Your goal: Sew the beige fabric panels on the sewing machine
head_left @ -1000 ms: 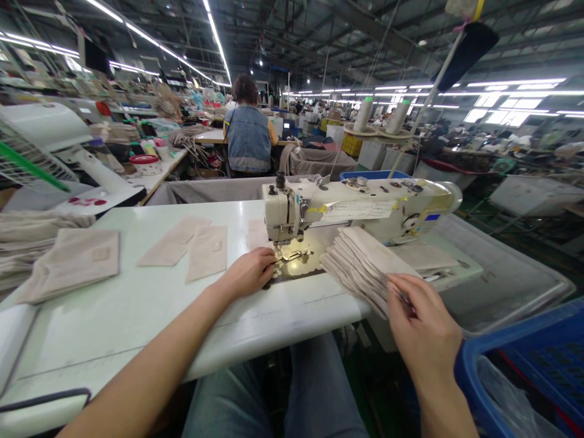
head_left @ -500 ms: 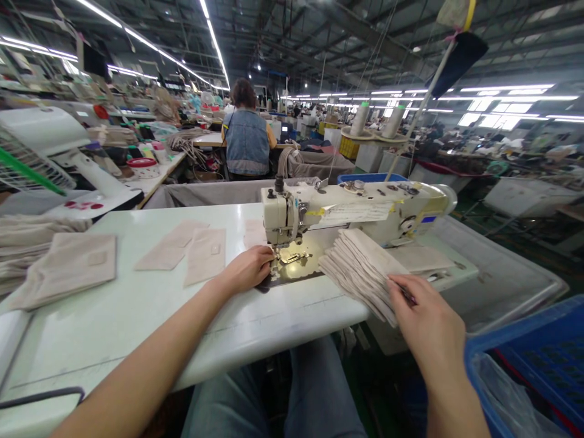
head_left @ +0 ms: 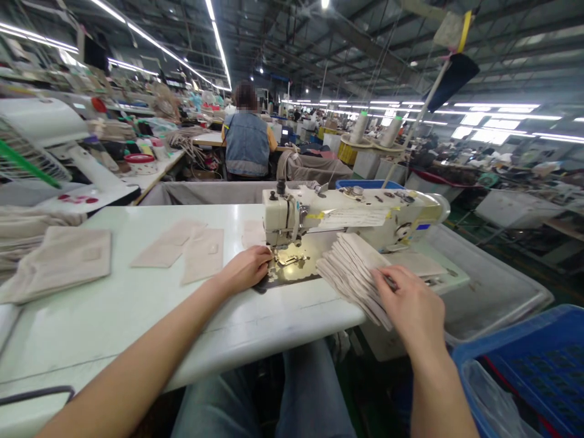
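Observation:
My left hand [head_left: 249, 267] is closed at the needle end of the sewing machine [head_left: 335, 210], its fingertips pinched together beside the presser foot. What they pinch, if anything, I cannot make out. To the right, a stack of folded beige fabric pieces [head_left: 349, 271] leans over the metal bed plate [head_left: 298, 261] and the table's front edge. My right hand [head_left: 413, 304] is closed on a small dark tool [head_left: 390, 282], mostly hidden by the fingers. Its thumb and fingertips touch the stack's right edge. Beige pieces [head_left: 203, 255] with small square patches lie left of the machine.
On the pale table [head_left: 150, 322], more folded beige fabric [head_left: 68, 261] is piled at far left. A white fan [head_left: 41, 121] stands behind it. At right are a grey bin [head_left: 497, 286] and a blue crate [head_left: 538, 353]. A person in a denim vest [head_left: 247, 143] sits ahead.
My right hand has shifted slightly left along the stack's edge, with the small dark tool still in it. My left hand stays at the needle. The view has turned a little.

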A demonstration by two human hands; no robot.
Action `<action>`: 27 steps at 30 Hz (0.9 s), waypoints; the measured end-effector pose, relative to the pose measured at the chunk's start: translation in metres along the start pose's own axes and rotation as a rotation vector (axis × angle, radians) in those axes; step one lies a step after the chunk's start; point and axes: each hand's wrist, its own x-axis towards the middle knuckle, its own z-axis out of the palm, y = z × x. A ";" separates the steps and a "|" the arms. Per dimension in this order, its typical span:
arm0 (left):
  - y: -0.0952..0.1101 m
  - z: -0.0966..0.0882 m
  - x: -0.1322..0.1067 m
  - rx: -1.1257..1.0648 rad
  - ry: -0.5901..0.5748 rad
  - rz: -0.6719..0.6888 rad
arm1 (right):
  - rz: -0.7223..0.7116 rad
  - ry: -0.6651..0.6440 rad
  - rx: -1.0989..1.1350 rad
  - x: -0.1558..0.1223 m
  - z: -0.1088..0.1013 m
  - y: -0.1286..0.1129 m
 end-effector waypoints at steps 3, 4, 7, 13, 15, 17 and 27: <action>0.000 0.004 -0.005 0.008 0.009 -0.006 | 0.079 0.178 0.038 0.001 0.000 -0.001; 0.000 0.006 -0.007 0.005 0.012 -0.005 | 0.107 0.271 0.051 0.001 -0.002 -0.003; -0.001 0.005 -0.012 0.011 0.011 -0.014 | 0.193 0.497 0.043 -0.001 -0.016 -0.009; -0.003 -0.014 -0.037 -0.023 0.009 -0.129 | 0.280 0.439 0.007 -0.021 -0.038 -0.032; 0.010 -0.023 -0.045 -0.095 0.064 -0.217 | 0.138 0.410 0.031 -0.031 -0.033 -0.043; 0.032 -0.030 -0.050 -0.312 0.099 -0.384 | -0.046 0.342 0.101 -0.040 -0.022 -0.057; 0.062 -0.042 -0.053 -1.320 -0.158 -0.802 | -0.434 -0.041 0.584 -0.082 0.027 -0.114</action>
